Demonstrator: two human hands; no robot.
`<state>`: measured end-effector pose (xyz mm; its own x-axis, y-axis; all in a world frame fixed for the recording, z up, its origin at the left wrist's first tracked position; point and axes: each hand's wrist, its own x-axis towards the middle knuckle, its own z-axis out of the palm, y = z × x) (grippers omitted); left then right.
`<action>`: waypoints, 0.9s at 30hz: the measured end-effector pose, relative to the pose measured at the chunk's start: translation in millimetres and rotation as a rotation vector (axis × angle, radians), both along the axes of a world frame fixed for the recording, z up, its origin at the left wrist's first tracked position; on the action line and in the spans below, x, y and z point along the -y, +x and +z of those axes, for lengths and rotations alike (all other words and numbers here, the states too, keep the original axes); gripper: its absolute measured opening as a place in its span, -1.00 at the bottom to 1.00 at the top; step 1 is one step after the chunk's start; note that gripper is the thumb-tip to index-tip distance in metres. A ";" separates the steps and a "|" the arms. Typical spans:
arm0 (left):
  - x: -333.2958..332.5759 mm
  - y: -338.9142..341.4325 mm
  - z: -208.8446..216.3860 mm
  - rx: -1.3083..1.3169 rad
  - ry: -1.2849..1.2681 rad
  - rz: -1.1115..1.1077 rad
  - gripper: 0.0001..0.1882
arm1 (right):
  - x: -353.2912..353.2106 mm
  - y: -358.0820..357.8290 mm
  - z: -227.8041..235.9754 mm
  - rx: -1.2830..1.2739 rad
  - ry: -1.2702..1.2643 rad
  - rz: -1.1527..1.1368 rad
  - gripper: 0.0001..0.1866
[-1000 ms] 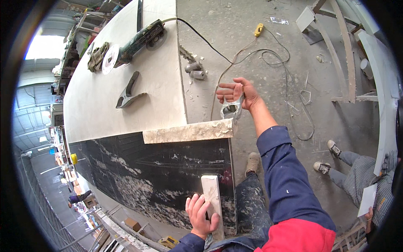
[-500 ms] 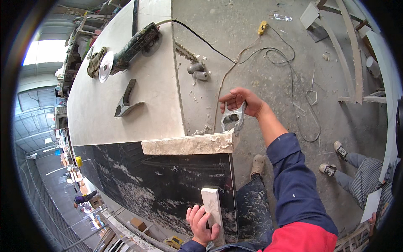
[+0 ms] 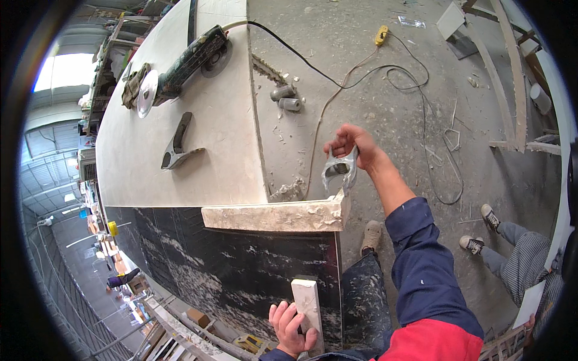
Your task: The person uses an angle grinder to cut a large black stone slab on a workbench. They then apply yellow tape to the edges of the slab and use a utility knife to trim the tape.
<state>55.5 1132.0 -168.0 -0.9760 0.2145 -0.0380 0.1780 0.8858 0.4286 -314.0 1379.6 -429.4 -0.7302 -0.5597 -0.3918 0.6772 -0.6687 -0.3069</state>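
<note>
My right hand point(image 3: 356, 147) is closed around the handles of a grey spring clamp point(image 3: 340, 171). The clamp's lower end is at the right end of a rough, plaster-coated strip point(image 3: 274, 215) lying across the black panel's far edge; whether its jaws touch the strip, I cannot tell. At the near edge, my left hand point(image 3: 291, 330) has curled fingers and thumb against a white block-like strip point(image 3: 307, 310) standing over the black, white-smeared panel point(image 3: 265, 259). A second spring clamp point(image 3: 179, 144) lies on the pale board point(image 3: 223, 162) beyond, apart from both hands.
An angle grinder point(image 3: 191, 63) with a disc lies on the pale board beside a crumpled cloth point(image 3: 135, 86). Its cable runs over the floor by a yellow socket point(image 3: 382, 35) and grey cylinders point(image 3: 289, 103). Another person point(image 3: 522, 259) is at the right, near wooden frames point(image 3: 512, 78).
The plaster-coated strip's right end has shifted slightly right and nearer. My right hand and its clamp have moved slightly right. My left fingers have drawn in against the white strip.
</note>
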 end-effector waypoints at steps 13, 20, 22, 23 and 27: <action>-4.1 -6.6 7.6 -0.003 0.038 0.038 -0.52 | -33.6 -51.2 100.6 -0.094 0.282 -0.437 -0.82; -1.1 -10.8 9.6 0.006 0.063 0.028 -0.49 | 97.4 -97.2 255.8 -0.971 0.885 -0.313 -0.28; -1.3 -13.7 14.9 -0.001 0.071 0.026 -0.48 | 115.2 -94.8 262.4 -1.232 1.131 -0.163 -0.19; -0.9 -13.7 17.3 0.001 0.069 0.019 -0.47 | 119.7 -88.7 262.1 -1.325 1.248 -0.139 -0.18; -0.5 -8.3 13.8 0.007 0.094 0.033 -0.44 | 75.0 -26.3 276.9 -1.436 1.285 0.068 -0.20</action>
<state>47.3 1132.5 -154.3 -0.9824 0.1848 -0.0260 0.1459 0.8472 0.5108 -340.3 1304.7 -152.4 -0.8242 -0.5063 0.2535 -0.4810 0.3898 -0.7853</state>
